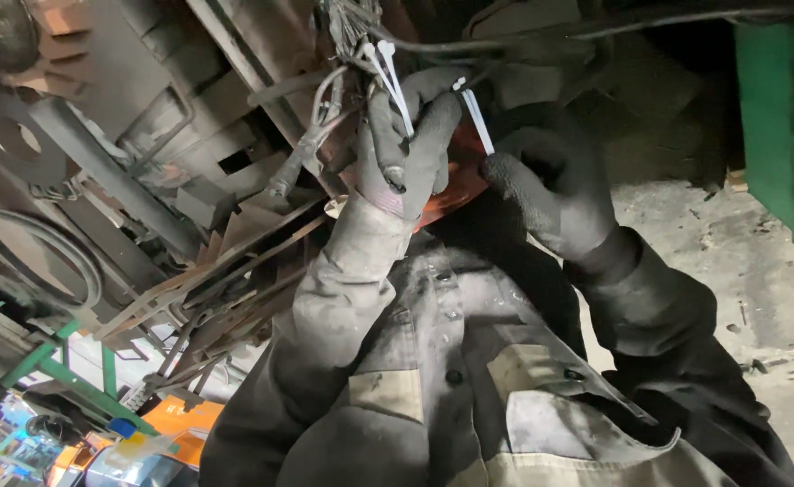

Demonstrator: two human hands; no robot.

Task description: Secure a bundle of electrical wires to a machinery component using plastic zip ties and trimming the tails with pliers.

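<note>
We reach overhead, our left hand (403, 149) with its grip pinching white cable ties (388, 68) against the wire bundle (343, 54), while our right hand (546, 185) pinches another tie's tail (476, 117) to keep it taut.

Both gloved hands raised, left hand (406, 144) and right hand (546, 185) fingers pinched.

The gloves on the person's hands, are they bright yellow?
No, both the left hand and the right hand wear dark grey gloves, gripping white zip ties by a wire bundle.
</note>
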